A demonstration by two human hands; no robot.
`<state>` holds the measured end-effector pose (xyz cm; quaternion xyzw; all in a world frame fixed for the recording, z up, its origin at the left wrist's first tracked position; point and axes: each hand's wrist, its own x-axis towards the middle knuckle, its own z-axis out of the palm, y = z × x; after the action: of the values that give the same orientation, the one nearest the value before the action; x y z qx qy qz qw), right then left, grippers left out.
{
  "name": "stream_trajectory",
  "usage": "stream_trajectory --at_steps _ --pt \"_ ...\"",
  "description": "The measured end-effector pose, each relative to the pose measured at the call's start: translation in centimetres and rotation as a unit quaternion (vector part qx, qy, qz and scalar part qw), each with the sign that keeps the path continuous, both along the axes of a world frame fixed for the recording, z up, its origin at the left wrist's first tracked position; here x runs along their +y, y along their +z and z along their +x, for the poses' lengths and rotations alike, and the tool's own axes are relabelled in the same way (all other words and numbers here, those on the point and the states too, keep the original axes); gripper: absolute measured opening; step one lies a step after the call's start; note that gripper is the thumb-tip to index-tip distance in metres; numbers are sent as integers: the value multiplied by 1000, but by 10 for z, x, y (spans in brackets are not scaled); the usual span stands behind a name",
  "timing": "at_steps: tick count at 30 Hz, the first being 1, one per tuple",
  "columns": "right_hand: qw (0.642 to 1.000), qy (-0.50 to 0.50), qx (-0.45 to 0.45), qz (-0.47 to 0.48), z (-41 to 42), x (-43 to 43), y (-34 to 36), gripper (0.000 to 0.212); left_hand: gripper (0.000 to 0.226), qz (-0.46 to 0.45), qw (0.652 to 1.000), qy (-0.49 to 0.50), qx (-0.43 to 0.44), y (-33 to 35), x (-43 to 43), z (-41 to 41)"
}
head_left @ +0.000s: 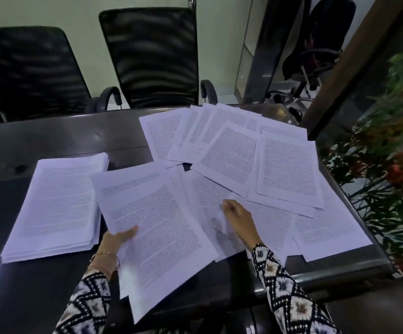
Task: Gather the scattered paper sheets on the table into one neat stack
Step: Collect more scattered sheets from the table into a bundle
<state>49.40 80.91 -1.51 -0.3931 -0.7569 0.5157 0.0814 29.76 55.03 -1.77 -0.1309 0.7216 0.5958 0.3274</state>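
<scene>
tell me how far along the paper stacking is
Roughly midway. Done: a squared stack sits on the left of the table. In hand: the left hand holds a small bundle of sheets, and the right hand reaches onto a loose sheet; its grip is unclear. Left: many scattered sheets overlap across the far and right part.

Single view: the head-worn wide-angle camera sits above the near edge of the table (63, 141), facing forward and down. The left hand (118, 238) and right hand (237, 213) lie close below the lens. Paper sheets (287, 165) fill mid-frame. Chairs (152, 56) bound the far side, plants (393, 141) the right.
</scene>
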Motion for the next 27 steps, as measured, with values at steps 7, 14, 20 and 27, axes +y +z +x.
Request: stream_trajectory --at_steps 7,14,20,27 --pt "914 212 -213 272 -56 -28 -15 66 41 -50 999 -4 -5 -15 1 -7" --pt "878 192 -328 291 -78 -44 -10 89 40 -102 993 -21 63 -18 1 -10" --pt "846 141 -328 395 -80 -36 -12 85 38 -129 986 -57 87 -14 6 -15" --pt "957 145 -168 187 -128 -77 32 45 48 -24 997 -69 40 -18 18 -13"
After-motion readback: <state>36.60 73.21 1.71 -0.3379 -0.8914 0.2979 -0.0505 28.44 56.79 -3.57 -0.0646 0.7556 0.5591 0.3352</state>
